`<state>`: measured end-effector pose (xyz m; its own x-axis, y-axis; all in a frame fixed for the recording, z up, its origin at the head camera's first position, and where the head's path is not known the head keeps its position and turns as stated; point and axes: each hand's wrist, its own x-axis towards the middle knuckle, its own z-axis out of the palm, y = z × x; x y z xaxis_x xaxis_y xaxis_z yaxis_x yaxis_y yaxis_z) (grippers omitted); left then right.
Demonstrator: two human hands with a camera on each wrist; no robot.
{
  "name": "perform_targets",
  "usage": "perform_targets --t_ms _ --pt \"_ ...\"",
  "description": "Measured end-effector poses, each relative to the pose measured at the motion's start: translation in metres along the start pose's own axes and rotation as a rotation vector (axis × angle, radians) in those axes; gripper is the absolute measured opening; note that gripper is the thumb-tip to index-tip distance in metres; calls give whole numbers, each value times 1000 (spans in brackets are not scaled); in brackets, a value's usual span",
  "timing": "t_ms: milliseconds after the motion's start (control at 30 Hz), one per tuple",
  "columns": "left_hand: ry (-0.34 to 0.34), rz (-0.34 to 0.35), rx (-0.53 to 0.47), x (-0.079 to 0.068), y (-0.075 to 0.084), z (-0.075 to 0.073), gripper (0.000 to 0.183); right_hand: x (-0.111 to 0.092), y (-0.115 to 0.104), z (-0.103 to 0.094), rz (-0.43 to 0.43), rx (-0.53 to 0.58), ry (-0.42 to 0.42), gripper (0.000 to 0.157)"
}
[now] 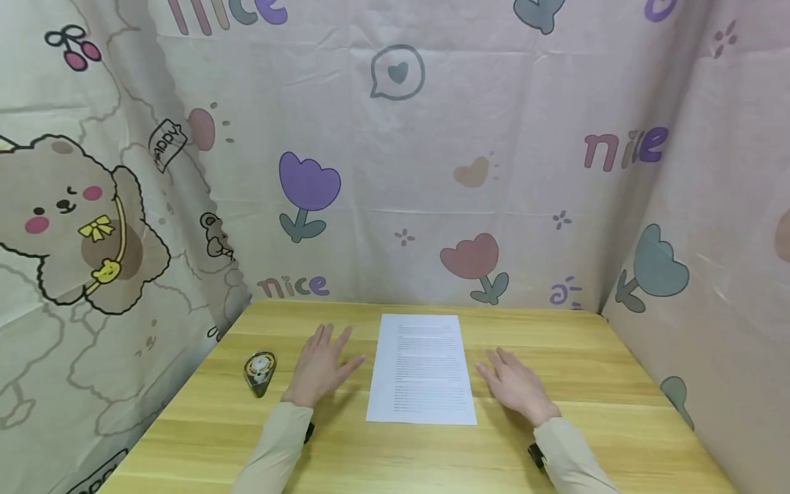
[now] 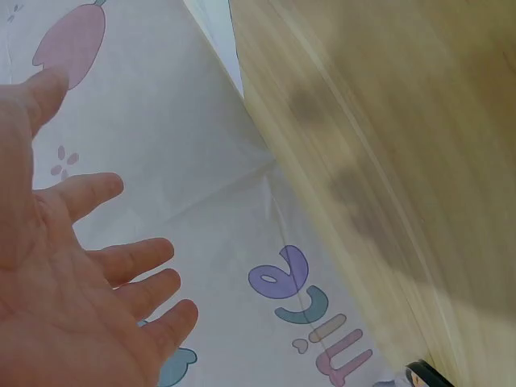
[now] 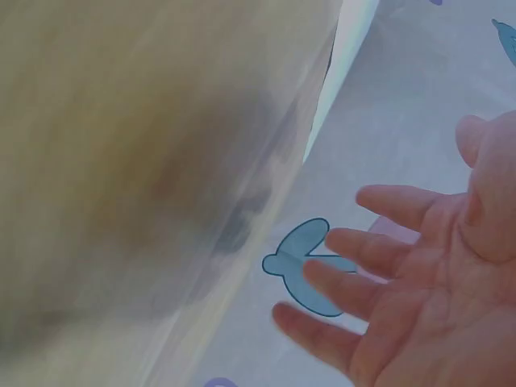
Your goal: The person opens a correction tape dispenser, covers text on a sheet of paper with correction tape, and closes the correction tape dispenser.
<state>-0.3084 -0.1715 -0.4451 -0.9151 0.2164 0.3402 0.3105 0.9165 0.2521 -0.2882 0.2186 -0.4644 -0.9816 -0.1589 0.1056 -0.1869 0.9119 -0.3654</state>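
Note:
A white sheet of printed paper (image 1: 426, 370) lies flat on the wooden table. To its left, my left hand (image 1: 321, 370) is held palm down with its fingers spread, holding nothing. My right hand (image 1: 513, 383) is on the paper's other side, fingers extended and nothing in them. Both wrist views show the palms and outstretched fingers raised off the wood, which carries their shadows. Left of the left hand lies a teardrop-shaped correction tape dispenser (image 1: 260, 372), dark at its tip, with round inner parts showing. Part of its dark edge peeks into the left wrist view.
The yellowish wooden table (image 1: 395, 456) ends at a back edge just behind the paper. A printed cloth (image 1: 395, 151) with flowers, hearts and lettering hangs behind it and along both sides. A cartoon bear (image 1: 80, 226) decorates the left cloth.

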Motion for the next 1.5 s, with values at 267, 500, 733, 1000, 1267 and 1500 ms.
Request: perform_targets --t_ms 267,500,733,1000,1267,1500 --pt "29 21 12 -1 -12 0 65 9 -7 7 -52 21 72 57" --pt "34 5 -8 -4 -25 -4 54 13 -12 11 -100 10 127 52" --pt "7 -21 30 -5 -38 -11 46 13 -18 14 -105 -8 130 42" --pt "-49 -100 26 -8 -55 -13 47 14 -25 15 -110 4 129 34" --pt "-103 -218 47 -13 -68 -13 60 14 -31 15 -143 18 119 26" --pt "-146 -339 27 -11 -81 -17 64 14 -31 17 -143 19 119 24"
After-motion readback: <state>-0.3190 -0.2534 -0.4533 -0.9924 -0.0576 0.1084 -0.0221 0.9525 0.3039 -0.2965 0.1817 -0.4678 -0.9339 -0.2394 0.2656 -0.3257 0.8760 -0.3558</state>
